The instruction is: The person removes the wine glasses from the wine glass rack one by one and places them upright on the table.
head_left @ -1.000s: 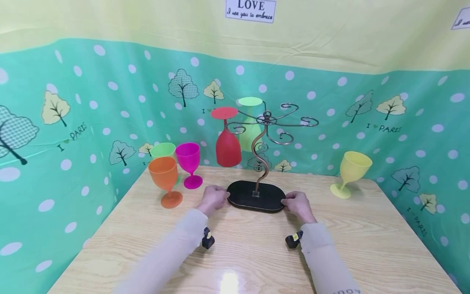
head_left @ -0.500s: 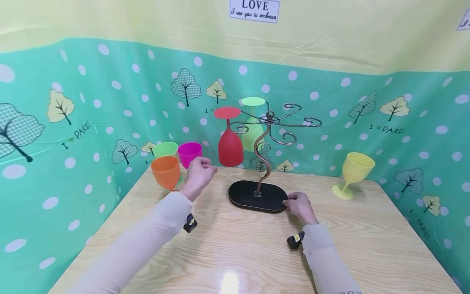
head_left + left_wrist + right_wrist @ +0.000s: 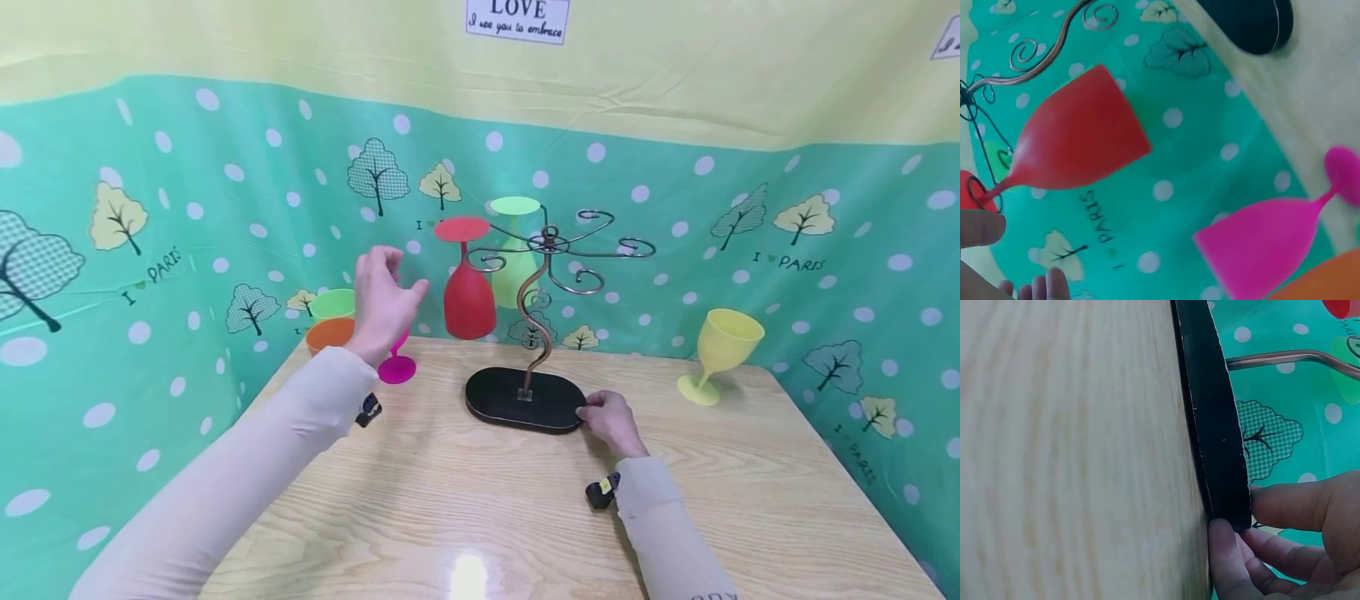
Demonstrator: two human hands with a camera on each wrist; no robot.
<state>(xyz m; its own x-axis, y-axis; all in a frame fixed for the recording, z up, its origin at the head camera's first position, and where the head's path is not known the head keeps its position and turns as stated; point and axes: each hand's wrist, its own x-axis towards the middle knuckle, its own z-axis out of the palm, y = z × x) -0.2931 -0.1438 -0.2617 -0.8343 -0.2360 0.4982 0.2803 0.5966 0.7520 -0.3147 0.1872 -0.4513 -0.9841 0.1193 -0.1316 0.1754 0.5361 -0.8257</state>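
My left hand (image 3: 384, 304) is raised, thumb apart from loosely bent fingers, with nothing between them. It is left of the red goblet (image 3: 470, 302), which hangs upside down by its foot from a curled arm of the metal glass rack (image 3: 534, 317). In the left wrist view my thumb (image 3: 982, 228) is close to the red goblet's foot. A pale green goblet (image 3: 517, 275) hangs behind the red one. My right hand (image 3: 613, 421) pinches the right end of the rack's black oval base (image 3: 502, 396), thumb on top and fingers at the lower edge.
A magenta goblet (image 3: 397, 369), an orange goblet (image 3: 327, 333) and a green goblet (image 3: 332, 303) stand at the table's back left, partly hidden by my left hand and sleeve. A yellow goblet (image 3: 723, 346) stands at the right. Patterned cloth (image 3: 645, 175) surrounds the wooden table (image 3: 525, 508).
My left hand has let go of the base's left end, moved left and risen past the magenta goblet to beside the red one. My right hand stays on the base.
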